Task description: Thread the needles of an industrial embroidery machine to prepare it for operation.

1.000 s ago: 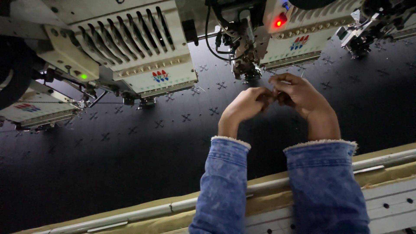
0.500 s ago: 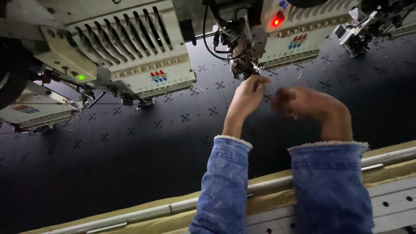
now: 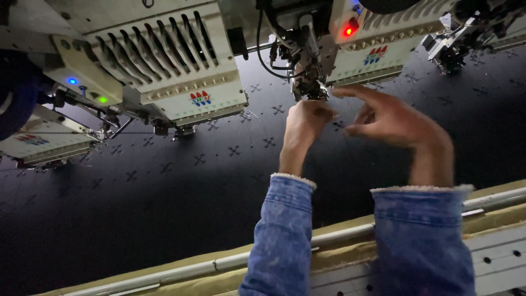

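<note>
Landmark for all positions: the needle assembly (image 3: 308, 82) under the embroidery head with the red lamp (image 3: 349, 30).

Nearest the camera, below the needle assembly: a padded tan frame rail (image 3: 208, 268) with a grey metal bar along it, smooth and rigid. Two forearms in faded blue denim sleeves (image 3: 285, 235) with fleecy cuffs cross over the rail.

Beyond the rail, spreading beneath the needle assembly: a black fabric (image 3: 164, 203), stretched flat, matte, dotted with small stitched cross marks in rows.

Left hand (image 3: 304, 123) sits directly below the needle assembly, fingertips bunched together and touching its lower end. Whether a thread is pinched there cannot be told; none resolves. Right hand (image 3: 386, 118) hovers just right of and below the needle assembly, fingers (image 3: 356, 94) apart and curled, holding nothing visible.

Judgement: the needle assembly is small, hard metal, fixed in place, sharp and easily bent at the tip; any thread there would be light, limp and slippery, so a fingertip pinch close to the needle suits best.

Farther left of the needle assembly: a cream plastic head (image 3: 164, 60), ribbed with dark slots; green and blue lamps glow.
</note>
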